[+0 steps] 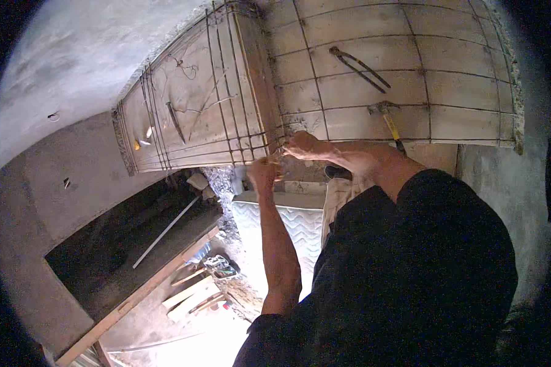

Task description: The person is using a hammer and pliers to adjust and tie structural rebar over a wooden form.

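At the near corner of a steel rod grid (315, 79), both my hands work close together where several rods cross. My left hand (264, 173) is closed just below the edge of the left panel (196, 98). Beside it, my right hand (304, 145) is closed against the rods at the foot of an upright wooden board (260, 79). Whatever thin thing the fingers hold is too small to make out. Beyond my right hand, long-handled pincers (360, 69) lie on the grid. Nearer, a claw hammer (389, 125) with a yellow and black handle rests by the panel's edge.
A dark slim tool (176, 122) and loose wire (193, 113) lie on the left panel. Below are a white quilted mattress (278, 229), a dark recess (116, 263) with a pale pole (165, 232), and wood planks (191, 300) on the floor. A rough plaster wall (502, 202) stands right.
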`<state>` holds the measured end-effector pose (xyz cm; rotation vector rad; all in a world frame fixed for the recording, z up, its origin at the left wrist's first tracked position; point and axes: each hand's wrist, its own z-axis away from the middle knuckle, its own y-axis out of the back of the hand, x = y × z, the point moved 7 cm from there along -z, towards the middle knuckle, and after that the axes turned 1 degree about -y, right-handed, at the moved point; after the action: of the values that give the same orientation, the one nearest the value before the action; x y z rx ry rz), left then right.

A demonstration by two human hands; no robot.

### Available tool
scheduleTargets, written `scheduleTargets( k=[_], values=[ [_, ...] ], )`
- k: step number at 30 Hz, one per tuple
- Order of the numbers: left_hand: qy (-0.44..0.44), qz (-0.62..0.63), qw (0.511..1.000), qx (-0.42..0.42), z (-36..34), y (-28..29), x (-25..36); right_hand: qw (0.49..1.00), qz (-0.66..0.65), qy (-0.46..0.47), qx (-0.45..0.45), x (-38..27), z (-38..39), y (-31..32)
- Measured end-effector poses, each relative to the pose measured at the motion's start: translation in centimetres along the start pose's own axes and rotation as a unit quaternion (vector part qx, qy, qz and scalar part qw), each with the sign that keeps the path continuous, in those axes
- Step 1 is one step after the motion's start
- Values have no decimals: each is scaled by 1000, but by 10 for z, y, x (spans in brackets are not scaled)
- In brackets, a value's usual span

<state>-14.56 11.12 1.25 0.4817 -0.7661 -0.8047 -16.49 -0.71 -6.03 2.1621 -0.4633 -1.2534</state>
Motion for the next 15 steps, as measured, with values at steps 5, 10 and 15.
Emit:
scheduleTargets(
  k=[5, 10, 15],
  values=[
    [-229, -288, 888, 277, 24, 83, 63, 998, 15, -54, 32, 5, 0, -1],
    [-267, -384, 873, 142, -12, 72, 54, 997, 37, -70, 6, -5, 1, 1],
    [-305, -473, 824, 67, -50, 68, 37, 982, -12, -167, -87, 3, 4, -3]
  ],
)
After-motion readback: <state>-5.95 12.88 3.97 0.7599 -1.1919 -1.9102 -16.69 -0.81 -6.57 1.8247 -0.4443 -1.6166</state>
